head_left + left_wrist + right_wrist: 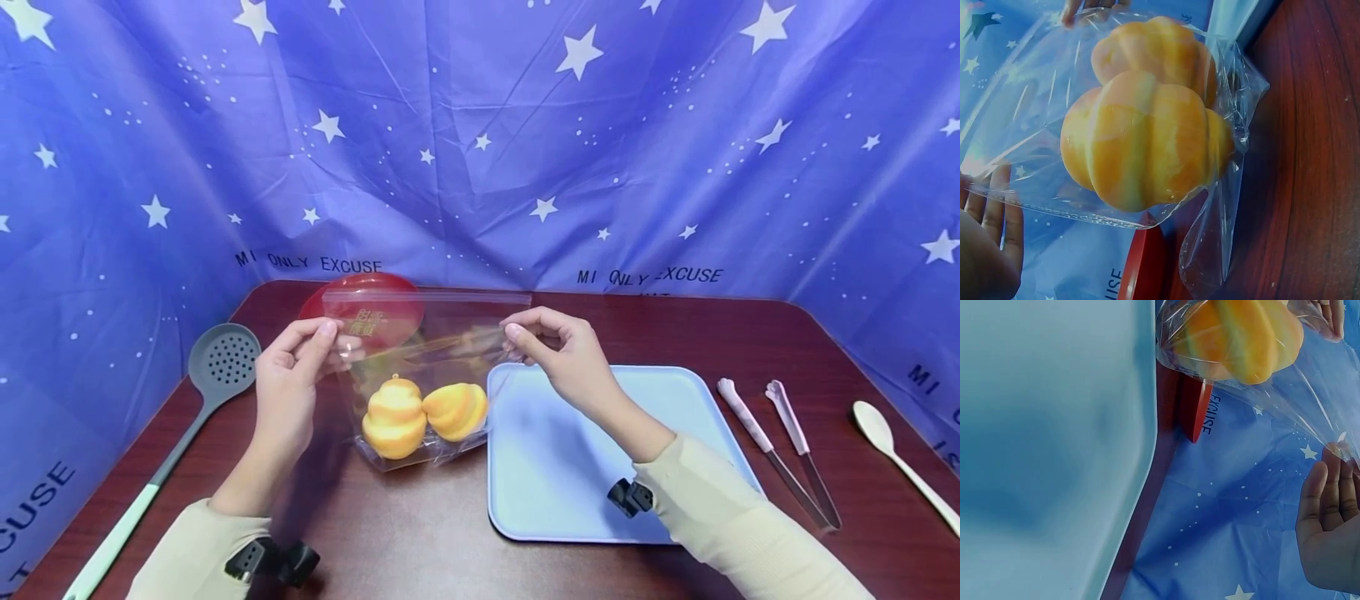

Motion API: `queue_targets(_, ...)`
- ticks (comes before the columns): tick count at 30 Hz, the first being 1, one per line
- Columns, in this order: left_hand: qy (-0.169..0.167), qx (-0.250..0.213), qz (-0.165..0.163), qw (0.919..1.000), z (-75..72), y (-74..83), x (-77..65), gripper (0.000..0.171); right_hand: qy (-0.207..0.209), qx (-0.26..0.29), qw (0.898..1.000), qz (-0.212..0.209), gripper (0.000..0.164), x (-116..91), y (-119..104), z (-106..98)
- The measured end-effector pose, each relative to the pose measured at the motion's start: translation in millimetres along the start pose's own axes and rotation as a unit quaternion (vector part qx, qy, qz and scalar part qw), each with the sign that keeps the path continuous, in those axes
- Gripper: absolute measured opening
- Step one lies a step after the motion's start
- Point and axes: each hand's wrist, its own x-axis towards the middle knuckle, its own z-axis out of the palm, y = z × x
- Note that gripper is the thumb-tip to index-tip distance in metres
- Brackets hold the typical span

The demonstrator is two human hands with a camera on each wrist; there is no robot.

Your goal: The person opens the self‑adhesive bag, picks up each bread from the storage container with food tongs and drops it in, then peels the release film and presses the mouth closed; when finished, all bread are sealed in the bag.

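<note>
The thumb and fingers of the left hand (pixel 285 379) pinch the left edge of a clear bag (pixel 438 329), and those of the right hand (pixel 564 354) pinch its right edge; both grips are narrow, with only thin film between the fingertips. The bag is spread between them near the middle of the frame, its long zip strip (pixel 427 296) running crosswise just above the fingers. From the head view I cannot tell whether the mouth is parted or pressed together.

Below and between the two grips, in the bottom of the bag, sit what look like two yellow bread rolls. The left roll (pixel 394 419) stands roughly upright, nearer the left fingers; the right roll (pixel 456 412) is tipped over, its narrow end pointing left at its neighbour, and lies nearer the right fingers. Whether the bag's bottom rests on the dark red table (pixel 427 533) or hangs just over it is hard to tell.

A red plate (pixel 367 282) shows behind the bag's upper left. The blue tray (pixel 570 467) lies right of centre, beneath the right forearm. A skimmer (pixel 180 446) slants along the left side; tongs (pixel 790 417) and a pale spoon (pixel 892 454) lie toward the right edge. A blue star-patterned curtain (pixel 487 83) hangs round the table, filling the upper frame.
</note>
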Motion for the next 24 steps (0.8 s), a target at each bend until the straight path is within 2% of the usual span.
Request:
queue_targets(3,-0.029,-0.011,-0.005,0.9995,-2.3,-0.2,1.7,0.017,-0.002,-0.003,1.000,0.008,0.018,-0.7,-2.6,0.9)
queue_targets(7,-0.059,0.000,-0.004,0.9983,-3.7,0.7,3.8,0.021,-0.005,-0.004,1.000,0.009,0.016,-2.5,-13.3,1.9)
queue_targets(9,-0.061,0.016,-0.004,0.9980,-3.3,1.2,4.5,0.021,-0.010,-0.002,1.000,0.009,0.016,-3.7,-20.0,2.5)
queue_targets(13,-0.040,0.046,-0.002,0.9981,-1.6,0.8,4.4,0.019,-0.009,-0.007,1.000,0.008,0.016,-5.1,-28.6,4.4)
queue_targets(18,-0.049,0.014,0.001,0.9987,0.5,0.3,3.4,0.017,0.041,-0.057,0.997,-0.033,0.022,-3.8,-36.6,8.2)
queue_targets(21,-0.046,0.002,-0.001,0.9989,3.3,0.8,3.4,0.019,0.098,-0.107,0.985,-0.093,0.030,-1.2,-44.0,13.1)
queue_targets(24,-0.027,0.014,0.001,0.9995,7.4,0.7,3.5,0.024,0.150,-0.156,0.961,-0.171,0.033,4.2,-47.9,19.1)
